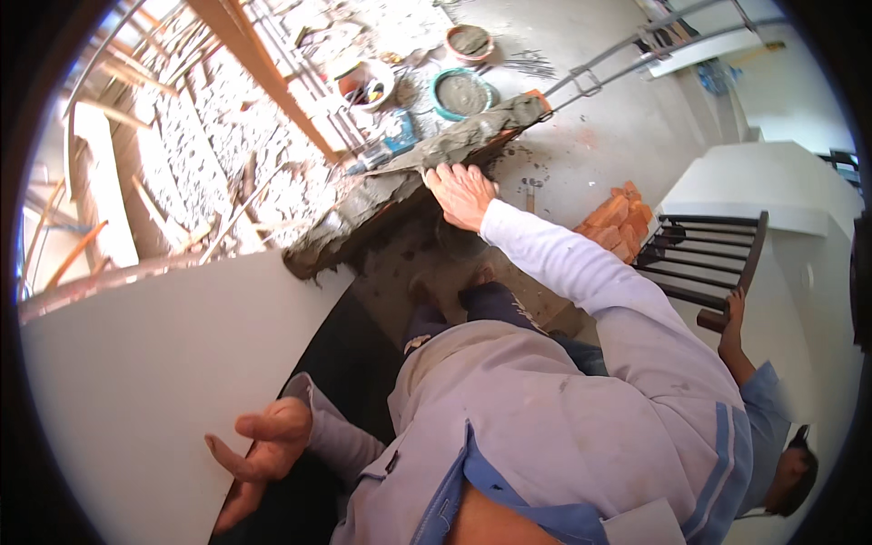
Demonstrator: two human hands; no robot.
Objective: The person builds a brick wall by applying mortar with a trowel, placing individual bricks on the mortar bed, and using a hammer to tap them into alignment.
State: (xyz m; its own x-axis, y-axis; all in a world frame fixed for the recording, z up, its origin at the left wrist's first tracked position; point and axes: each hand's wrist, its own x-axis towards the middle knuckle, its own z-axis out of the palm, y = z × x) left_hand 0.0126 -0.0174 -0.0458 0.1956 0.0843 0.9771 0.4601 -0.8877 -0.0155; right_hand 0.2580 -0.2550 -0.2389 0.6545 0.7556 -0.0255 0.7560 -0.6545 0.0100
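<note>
A low brick wall (pixel 505 139) runs diagonally ahead of me, its top coated with thick wet mortar (pixel 481 125). My right hand (pixel 461 196) reaches to the wall's near side, fingers curled round what looks like a trowel (pixel 400 167). Its thin grey blade lies against the mortar, and my fingers hide the handle. At lower left, my left hand (pixel 269 441) hangs apart from the wall in front of a white panel (pixel 182 354), empty, with its fingers spread. Just beyond the mortar lies a blue power drill (pixel 398 133).
Beyond the wall are a teal basin of mortar (pixel 463 94), a reddish bucket (pixel 470 42) and a white bucket of tools (pixel 366 84). A wooden post (pixel 263 73) slants at left. Broken bricks (pixel 619 222) lie right. Another person's hand (pixel 734 313) touches dark slatted furniture (pixel 704 254).
</note>
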